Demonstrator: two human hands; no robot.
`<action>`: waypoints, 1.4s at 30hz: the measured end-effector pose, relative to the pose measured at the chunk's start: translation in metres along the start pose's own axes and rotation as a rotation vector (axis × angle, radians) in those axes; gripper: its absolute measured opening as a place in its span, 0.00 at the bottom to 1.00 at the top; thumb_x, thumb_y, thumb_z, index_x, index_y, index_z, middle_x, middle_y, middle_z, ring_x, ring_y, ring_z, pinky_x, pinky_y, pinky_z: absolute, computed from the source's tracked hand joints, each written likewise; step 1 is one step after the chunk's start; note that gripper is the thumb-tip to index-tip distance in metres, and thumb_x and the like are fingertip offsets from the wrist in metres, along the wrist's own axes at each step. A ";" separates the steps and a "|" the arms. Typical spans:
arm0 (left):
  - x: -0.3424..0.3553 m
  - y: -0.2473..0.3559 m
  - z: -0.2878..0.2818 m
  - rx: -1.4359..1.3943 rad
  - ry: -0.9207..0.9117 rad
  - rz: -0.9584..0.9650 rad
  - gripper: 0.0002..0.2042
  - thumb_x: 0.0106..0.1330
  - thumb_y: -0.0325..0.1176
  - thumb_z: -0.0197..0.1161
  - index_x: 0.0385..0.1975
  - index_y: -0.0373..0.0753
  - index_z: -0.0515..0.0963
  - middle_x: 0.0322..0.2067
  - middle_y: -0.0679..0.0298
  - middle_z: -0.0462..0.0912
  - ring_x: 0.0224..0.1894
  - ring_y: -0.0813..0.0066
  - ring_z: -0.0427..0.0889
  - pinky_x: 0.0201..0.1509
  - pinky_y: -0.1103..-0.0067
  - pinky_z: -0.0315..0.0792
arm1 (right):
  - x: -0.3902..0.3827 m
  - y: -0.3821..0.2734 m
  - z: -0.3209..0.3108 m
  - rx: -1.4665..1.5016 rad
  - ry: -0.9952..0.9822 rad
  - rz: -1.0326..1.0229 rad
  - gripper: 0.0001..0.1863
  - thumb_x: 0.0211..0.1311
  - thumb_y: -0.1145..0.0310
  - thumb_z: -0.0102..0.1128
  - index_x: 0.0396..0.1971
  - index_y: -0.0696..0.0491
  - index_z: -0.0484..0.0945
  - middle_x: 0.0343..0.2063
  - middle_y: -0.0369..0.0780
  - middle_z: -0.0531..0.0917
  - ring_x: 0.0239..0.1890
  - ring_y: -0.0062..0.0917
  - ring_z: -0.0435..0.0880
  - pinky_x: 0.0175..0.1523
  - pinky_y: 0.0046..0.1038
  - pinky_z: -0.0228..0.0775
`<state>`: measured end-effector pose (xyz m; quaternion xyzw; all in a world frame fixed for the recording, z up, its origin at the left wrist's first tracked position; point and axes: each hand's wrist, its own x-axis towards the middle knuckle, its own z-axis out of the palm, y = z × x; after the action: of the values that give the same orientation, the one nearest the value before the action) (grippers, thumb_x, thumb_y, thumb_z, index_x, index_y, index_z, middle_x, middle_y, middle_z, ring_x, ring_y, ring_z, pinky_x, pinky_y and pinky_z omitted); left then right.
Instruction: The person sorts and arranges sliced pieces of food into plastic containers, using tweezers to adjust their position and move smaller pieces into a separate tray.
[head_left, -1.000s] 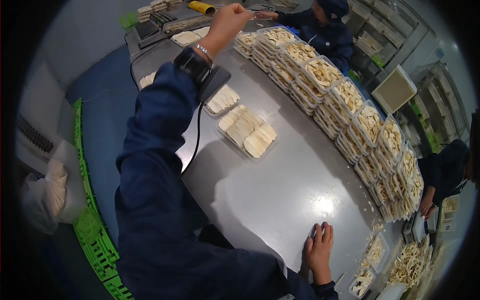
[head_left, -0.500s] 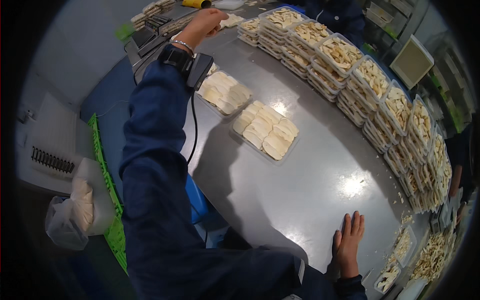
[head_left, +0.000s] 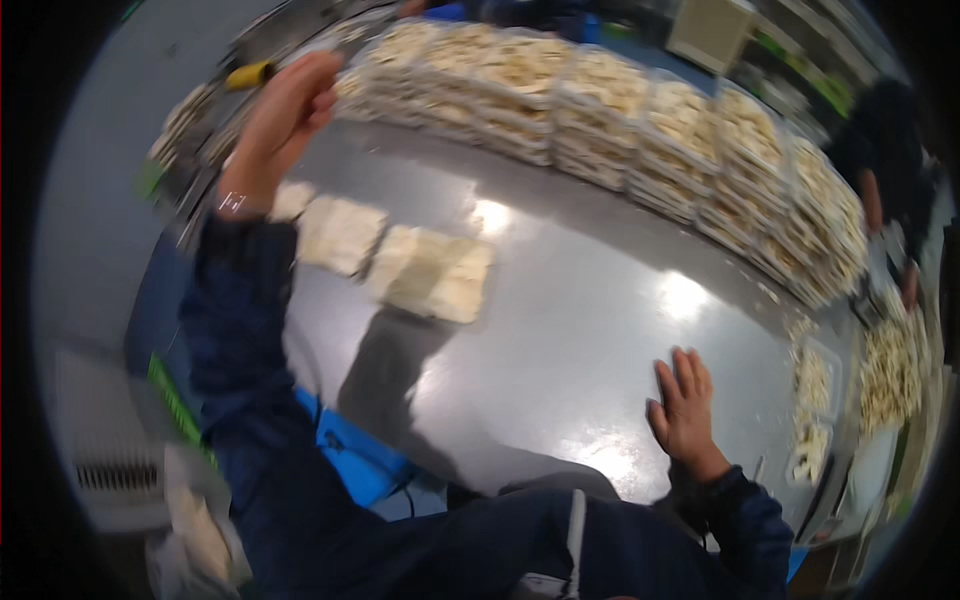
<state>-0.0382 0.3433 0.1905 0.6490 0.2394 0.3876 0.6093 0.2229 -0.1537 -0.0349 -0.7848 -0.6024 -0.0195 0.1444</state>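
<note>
My left hand (head_left: 285, 120) is raised at the far left of the metal table (head_left: 570, 330), its fingers curled and blurred; whether anything is in them is hidden. Near its wrist, two clear trays hold pale flat slices in neat rows, a farther tray (head_left: 340, 236) and a nearer tray (head_left: 432, 272). Part of a third tray of slices (head_left: 292, 200) shows beside my left wrist. My right hand (head_left: 686, 408) rests on the tabletop at the right, open, fingers stretched out, holding nothing.
Stacked clear trays of pale slices (head_left: 600, 95) line the far and right edges. A yellow cylinder (head_left: 249, 76) lies at far left. Two small trays (head_left: 815, 385) and heaped slices (head_left: 890, 375) are at right, near another person (head_left: 890, 160). A blue container (head_left: 350, 465) stands below.
My view has swung, so the table and trays sit differently in it. My left hand remains raised at the far left, fingers curled; my right hand still rests on the table.
</note>
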 end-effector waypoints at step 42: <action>-0.361 -0.172 0.124 1.129 0.430 0.175 0.15 0.61 0.27 0.62 0.13 0.37 0.65 0.14 0.55 0.69 0.14 0.61 0.70 0.20 0.69 0.64 | 0.074 0.357 -0.155 1.133 0.692 0.756 0.16 0.66 0.64 0.59 0.48 0.59 0.78 0.33 0.35 0.82 0.30 0.17 0.80 0.35 0.20 0.75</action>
<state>-0.1228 0.0104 -0.0486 0.7962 0.4714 0.3719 0.0749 0.6049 -0.2060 0.0559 -0.6927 -0.1310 0.0986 0.7023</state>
